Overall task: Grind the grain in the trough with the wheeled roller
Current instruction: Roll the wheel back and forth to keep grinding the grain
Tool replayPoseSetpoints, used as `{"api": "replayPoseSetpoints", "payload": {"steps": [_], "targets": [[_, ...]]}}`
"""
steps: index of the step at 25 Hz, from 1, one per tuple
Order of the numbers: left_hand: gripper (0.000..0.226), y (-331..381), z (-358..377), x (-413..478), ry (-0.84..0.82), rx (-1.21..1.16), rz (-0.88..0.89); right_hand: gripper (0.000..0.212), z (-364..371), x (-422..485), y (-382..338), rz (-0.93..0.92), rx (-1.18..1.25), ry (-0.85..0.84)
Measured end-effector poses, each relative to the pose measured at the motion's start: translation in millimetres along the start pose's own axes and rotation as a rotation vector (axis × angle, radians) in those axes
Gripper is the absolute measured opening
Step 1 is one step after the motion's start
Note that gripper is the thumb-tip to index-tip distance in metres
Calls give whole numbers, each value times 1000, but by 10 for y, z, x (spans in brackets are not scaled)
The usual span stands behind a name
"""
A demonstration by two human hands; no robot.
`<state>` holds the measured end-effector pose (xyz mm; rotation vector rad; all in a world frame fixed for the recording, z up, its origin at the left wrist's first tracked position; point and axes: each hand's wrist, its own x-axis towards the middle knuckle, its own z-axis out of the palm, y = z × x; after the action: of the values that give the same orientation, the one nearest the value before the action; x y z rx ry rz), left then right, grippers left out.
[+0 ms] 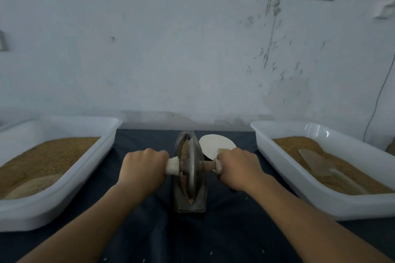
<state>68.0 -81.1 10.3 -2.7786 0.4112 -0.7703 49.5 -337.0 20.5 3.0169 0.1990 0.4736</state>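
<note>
The left hand (143, 166) and right hand (237, 167) each clench one handle end of the wheeled roller (190, 168). Its disc stands in the trough (199, 198), amid the grain (184, 149). Either side of the trough, bare tabletop (224, 220) runs to the white tubs' (277, 166) rims.

Golden-brown grain (185, 149) in a dark grey trough (199, 196), white tubs (89, 168) on a navy cloth (224, 230)

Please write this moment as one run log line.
phase: grinding | left hand: grips roller handle | right hand: grips roller handle | wheel: in trough, amid grain
</note>
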Motion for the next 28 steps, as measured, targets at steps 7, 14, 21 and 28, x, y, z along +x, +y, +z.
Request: {"api": "replayPoseSetpoints", "payload": {"steps": [7,14,21,28], "targets": [[22,-11,20,-60,13,-27,-31,8,-32,26,-24,-12,-35,29],[30,-11,22,-155,23,-47,-49,8,-59,-7,-78,2,-79,64],[30,-11,-44,-197,45,-49,-30,4,-85,-63,-112,3,-105,109],[30,7,-97,-139,52,-8,8,10,-32,-147,-91,36,-47,120]]}}
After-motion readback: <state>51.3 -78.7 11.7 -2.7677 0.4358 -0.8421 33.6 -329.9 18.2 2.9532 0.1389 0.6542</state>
